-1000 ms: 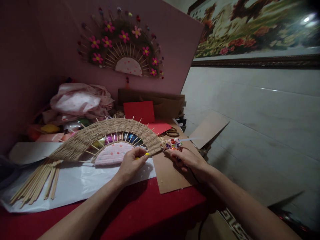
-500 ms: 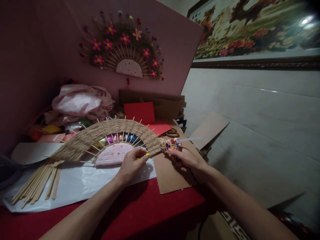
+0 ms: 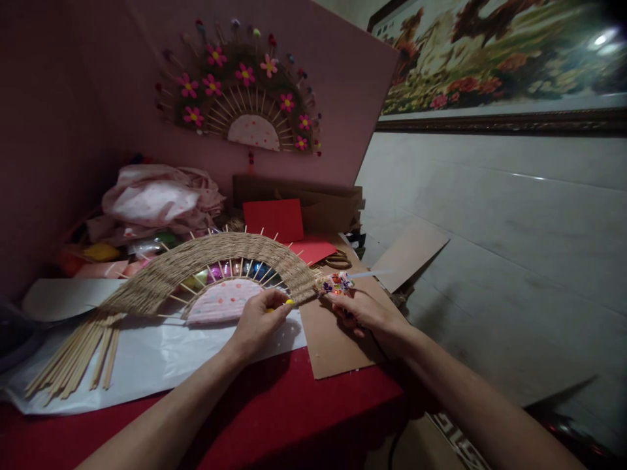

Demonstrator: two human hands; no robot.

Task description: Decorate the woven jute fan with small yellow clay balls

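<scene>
A woven fan (image 3: 161, 274) of brown cord on thin sticks lies across the work surface, with a pink dotted half-round centre (image 3: 225, 300). Beside its lower right end, my left hand (image 3: 262, 316) pinches a small yellow piece (image 3: 289, 302) between thumb and finger; another bit of yellow shows under the fingers. My right hand (image 3: 360, 310) is wrapped round a flower-patterned glue gun (image 3: 337, 282) with a clear stick out of its back and a cord hanging below. The gun's nozzle end is at the fan's right tip, close to the yellow piece.
Loose sticks (image 3: 73, 362) lie on white plastic (image 3: 161, 365) at the left. Brown cardboard (image 3: 333, 346) is under my right hand, with scissors (image 3: 337, 260) behind. Red cards (image 3: 273, 220) and pink cloth (image 3: 151, 196) are at the back. A flowered fan (image 3: 252, 130) hangs above.
</scene>
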